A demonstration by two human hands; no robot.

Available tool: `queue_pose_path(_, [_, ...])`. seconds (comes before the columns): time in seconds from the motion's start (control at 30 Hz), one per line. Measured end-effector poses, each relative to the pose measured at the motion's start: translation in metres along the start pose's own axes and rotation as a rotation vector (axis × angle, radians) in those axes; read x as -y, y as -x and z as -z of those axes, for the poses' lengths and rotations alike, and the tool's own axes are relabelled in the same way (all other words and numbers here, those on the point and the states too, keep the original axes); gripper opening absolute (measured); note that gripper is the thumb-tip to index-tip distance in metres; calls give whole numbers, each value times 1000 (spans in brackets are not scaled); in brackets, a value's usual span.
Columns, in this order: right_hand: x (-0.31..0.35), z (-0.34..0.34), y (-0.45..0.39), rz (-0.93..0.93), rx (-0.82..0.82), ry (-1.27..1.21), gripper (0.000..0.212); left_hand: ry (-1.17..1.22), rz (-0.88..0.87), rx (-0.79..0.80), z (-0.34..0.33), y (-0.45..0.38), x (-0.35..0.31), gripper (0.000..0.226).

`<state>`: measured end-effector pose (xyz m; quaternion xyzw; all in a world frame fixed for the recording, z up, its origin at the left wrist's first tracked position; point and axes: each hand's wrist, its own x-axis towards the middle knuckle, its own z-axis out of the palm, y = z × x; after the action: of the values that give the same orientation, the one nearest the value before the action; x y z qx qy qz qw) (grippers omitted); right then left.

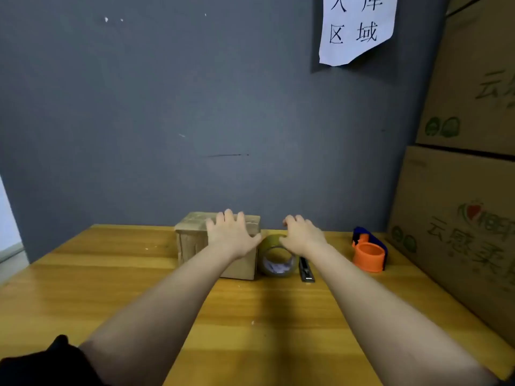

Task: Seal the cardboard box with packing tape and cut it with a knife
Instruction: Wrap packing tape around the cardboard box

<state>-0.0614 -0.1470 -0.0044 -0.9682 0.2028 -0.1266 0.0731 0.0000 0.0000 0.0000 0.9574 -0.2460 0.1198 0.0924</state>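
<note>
Head view puts my left hand spread flat, fingers wide, over the top of the cardboard box, which sits near the far edge of the tabletop, against the grey wall. My right hand hovers just beside it above the roll of packing tape, fingers curled loosely and apart, holding nothing as far as I can see. The tape roll stands on edge, touching or nearly touching the box's right side. The knife lies flat on the tabletop just right of the roll, untouched. An orange tape dispenser stands further right, near the stacked cartons.

I judge the task barely begun: no fresh strip is visibly drawn from the roll, though whether the box top carries tape is too blurred to tell. Taping, pressing down and cutting all seem left.
</note>
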Motion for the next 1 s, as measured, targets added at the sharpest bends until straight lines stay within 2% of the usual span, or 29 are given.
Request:
queue_pose_path(0.13, [-2,-18,-5,-34,156,-14,73,-56,0,20,-18,-2,-5,79])
queue_pose_path(0.33, [-6,-33,-15,-14,194,-59,73,-27,52,38,-30,-7,-11,67])
queue_pose_path(0.43, [-8,-39,-14,7,171,-66,67,-44,26,-7,-33,-8,-6,60])
queue_pose_path(0.53, [-10,-39,-8,30,70,-51,60,-12,-16,-6,-32,-10,1,56])
queue_pose_path(0.63, [-9,-33,5,59,28,-1,59,34,-113,-12,-33,-12,11,54])
queue_pose_path(0.83, [-1,-27,35,84,9,28,60,175,-342,59,-28,-19,33,56])
queue_pose_path(1.0, [11,-26,60,64,6,-48,56,415,-388,187,-23,-20,41,68])
